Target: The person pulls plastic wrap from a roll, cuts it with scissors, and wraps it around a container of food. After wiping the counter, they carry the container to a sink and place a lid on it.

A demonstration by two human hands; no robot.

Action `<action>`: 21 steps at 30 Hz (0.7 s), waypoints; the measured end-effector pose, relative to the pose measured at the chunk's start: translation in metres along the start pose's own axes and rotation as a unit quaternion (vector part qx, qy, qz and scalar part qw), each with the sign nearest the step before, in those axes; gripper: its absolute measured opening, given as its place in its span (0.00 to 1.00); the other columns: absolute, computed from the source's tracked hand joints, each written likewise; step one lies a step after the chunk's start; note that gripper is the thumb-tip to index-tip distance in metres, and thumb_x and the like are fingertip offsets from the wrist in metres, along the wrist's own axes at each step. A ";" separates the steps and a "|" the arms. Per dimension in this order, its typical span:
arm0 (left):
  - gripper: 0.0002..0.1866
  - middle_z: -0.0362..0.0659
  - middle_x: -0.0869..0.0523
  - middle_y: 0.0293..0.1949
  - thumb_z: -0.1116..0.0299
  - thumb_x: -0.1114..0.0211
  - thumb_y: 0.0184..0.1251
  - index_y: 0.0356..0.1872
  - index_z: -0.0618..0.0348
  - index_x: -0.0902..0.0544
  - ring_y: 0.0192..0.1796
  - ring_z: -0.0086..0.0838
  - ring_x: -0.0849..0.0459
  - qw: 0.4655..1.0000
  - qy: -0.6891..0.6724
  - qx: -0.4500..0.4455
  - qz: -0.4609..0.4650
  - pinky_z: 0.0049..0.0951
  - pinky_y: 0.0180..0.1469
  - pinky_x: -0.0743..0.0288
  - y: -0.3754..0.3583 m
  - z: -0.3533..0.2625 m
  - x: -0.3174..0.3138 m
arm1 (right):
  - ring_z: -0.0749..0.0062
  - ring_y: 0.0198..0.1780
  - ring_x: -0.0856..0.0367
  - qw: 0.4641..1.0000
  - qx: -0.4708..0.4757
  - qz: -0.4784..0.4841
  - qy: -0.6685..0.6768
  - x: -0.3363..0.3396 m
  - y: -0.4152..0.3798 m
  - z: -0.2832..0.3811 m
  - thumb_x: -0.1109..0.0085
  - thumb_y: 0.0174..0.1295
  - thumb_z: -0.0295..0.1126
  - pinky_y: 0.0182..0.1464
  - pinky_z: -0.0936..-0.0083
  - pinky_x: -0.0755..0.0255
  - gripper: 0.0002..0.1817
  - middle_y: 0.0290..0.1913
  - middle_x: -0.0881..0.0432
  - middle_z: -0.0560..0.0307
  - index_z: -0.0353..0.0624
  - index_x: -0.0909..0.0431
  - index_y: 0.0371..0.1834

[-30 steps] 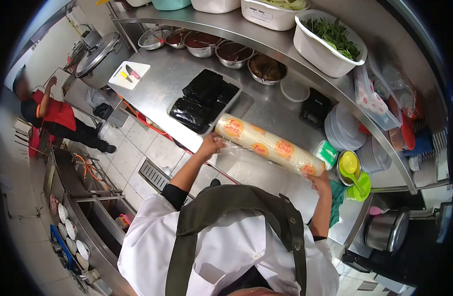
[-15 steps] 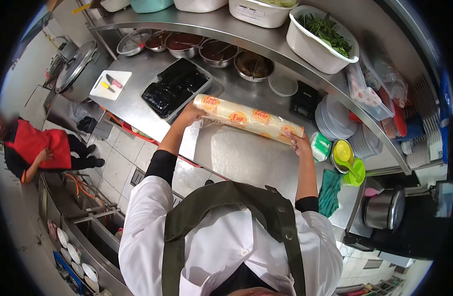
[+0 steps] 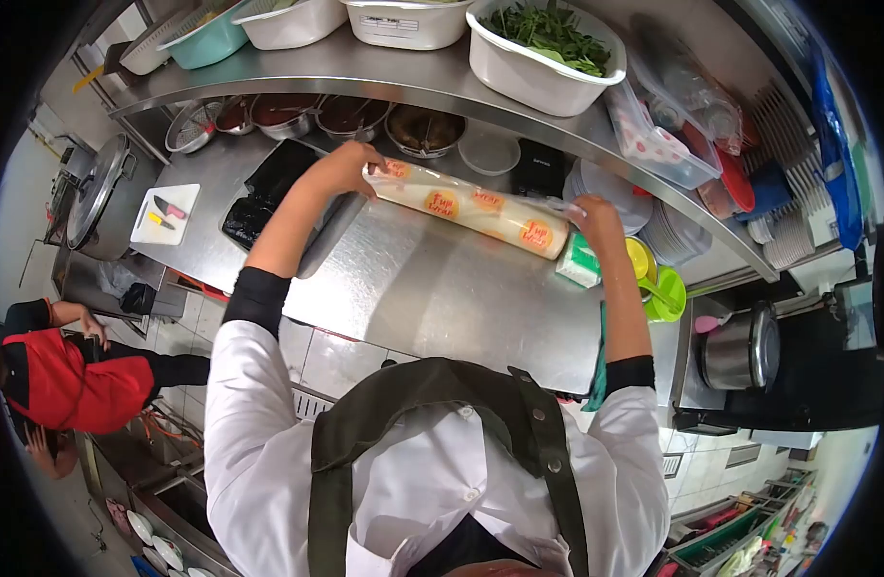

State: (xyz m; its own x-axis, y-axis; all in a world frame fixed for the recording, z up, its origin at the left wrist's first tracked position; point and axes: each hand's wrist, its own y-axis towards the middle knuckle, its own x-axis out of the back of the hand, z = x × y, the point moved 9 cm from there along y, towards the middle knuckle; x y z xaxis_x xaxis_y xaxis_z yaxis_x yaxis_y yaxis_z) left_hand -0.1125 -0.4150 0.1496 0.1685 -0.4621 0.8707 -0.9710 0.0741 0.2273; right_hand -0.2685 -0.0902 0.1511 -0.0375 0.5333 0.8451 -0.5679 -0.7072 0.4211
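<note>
"In the head view, where's your Fuji Wrap roll [image 3: 466, 204]?"
"Over the table [image 3: 461, 298], long axis slanting far left to near right: my left hand [image 3: 350, 167] grips its left end, my right hand [image 3: 597, 219] pinches its right."

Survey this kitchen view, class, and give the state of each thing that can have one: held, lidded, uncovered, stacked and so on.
Fuji Wrap roll, held near both ends
Left hand, closed at the roll's left end
Right hand, closed at its right end
Knives, lying on the cutting board
Large pot, lidded
White basin, uncovered, filled with leafy greens
Steel bowls, uncovered, with contents inside
White plates, stacked
</note>
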 end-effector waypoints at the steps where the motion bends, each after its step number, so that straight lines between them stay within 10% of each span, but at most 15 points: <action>1: 0.17 0.46 0.23 0.26 0.76 0.29 0.34 0.33 0.62 0.19 0.27 0.35 0.23 0.999 0.032 -0.006 -0.001 0.30 0.32 0.29 0.007 0.002 0.010 | 0.51 0.31 0.24 0.998 0.039 -0.038 -0.019 0.017 0.005 0.012 0.36 0.46 0.32 0.34 0.64 0.30 0.11 0.28 0.23 0.46 0.40 0.22 0.32; 21: 0.06 0.46 0.19 0.25 0.80 0.36 0.44 0.26 0.60 0.18 0.28 0.33 0.21 0.941 0.021 0.111 -0.320 0.28 0.32 0.28 -0.022 -0.011 0.167 | 0.63 0.26 0.24 0.947 0.107 -0.294 -0.070 0.112 0.036 0.090 0.38 0.46 0.27 0.28 0.73 0.31 0.05 0.24 0.23 0.54 0.40 0.21 0.26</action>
State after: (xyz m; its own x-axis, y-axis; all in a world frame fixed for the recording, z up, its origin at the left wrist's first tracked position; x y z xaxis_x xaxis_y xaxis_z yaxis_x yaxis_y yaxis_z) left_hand -0.0615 -0.4844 0.2946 0.7331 -0.3139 0.6034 -0.6786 -0.3960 0.6185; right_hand -0.2190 -0.0979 0.2902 0.3506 0.8085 0.4727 -0.2764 -0.3929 0.8770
